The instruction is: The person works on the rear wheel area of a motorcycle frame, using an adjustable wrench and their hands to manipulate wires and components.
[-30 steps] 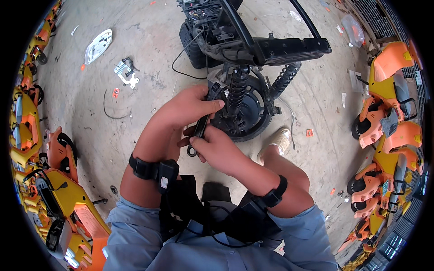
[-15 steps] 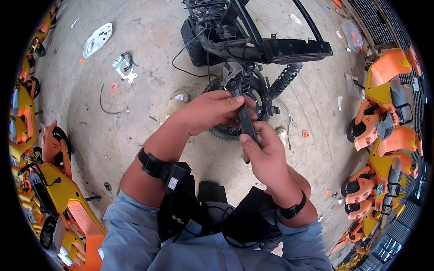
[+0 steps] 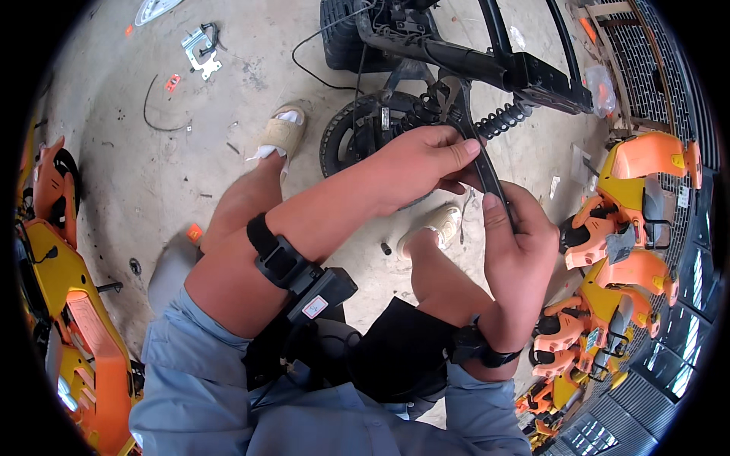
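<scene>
Both hands are on a dark adjustable wrench. My left hand grips it near the head, thumb along the handle. My right hand is closed round the lower handle. The wrench head is up by the rear of a stripped black scooter frame, beside a coil-spring shock absorber; whether its jaws touch a part I cannot tell. Below the frame stands a black wheel, partly hidden by my left forearm.
Yellow and orange scooters line the right and left. A metal bracket, a thin black cable and orange scraps lie on the concrete floor. A clear plastic bag is near the brick wall. My sandalled feet flank the wheel.
My view has shifted, so the frame sits higher and further right. Both hands, still on the wrench, have moved right, and more of my legs shows.
</scene>
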Demonstrator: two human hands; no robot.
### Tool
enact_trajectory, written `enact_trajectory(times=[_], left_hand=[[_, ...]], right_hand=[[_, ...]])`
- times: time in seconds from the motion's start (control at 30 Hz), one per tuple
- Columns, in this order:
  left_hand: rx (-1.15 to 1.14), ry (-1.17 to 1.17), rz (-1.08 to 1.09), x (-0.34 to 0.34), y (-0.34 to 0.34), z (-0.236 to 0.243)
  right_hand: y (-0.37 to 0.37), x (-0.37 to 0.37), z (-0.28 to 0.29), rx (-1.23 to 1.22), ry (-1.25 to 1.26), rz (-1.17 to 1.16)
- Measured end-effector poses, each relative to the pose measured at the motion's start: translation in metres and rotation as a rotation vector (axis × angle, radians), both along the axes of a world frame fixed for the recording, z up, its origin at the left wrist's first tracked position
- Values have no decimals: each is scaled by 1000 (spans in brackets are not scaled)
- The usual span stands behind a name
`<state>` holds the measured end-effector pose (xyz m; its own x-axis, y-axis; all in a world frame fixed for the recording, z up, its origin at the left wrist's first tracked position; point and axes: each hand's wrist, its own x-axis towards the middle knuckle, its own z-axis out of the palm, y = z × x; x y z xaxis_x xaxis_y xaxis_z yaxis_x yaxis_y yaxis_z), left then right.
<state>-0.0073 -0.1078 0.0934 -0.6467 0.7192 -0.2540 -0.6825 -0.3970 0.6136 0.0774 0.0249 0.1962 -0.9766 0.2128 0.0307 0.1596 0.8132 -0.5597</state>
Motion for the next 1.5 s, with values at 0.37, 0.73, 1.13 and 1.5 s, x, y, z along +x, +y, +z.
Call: enact_trajectory(times=[0.37,0.73,1.13,1.5], left_hand=[[-33,9,-21,-5,-8,-4],[-85,16,-20,-8,-10,-6],[-140,5,-56,-9,-11,-2],[-432,119,-46,1,2,-23]], right_hand=[[-22,6,-15,340,-63,21],[-36,-8,-21,260,-266,-43],[-28,-4,-55,25,-256,-79],[-14,16,-120,53,93,-21]])
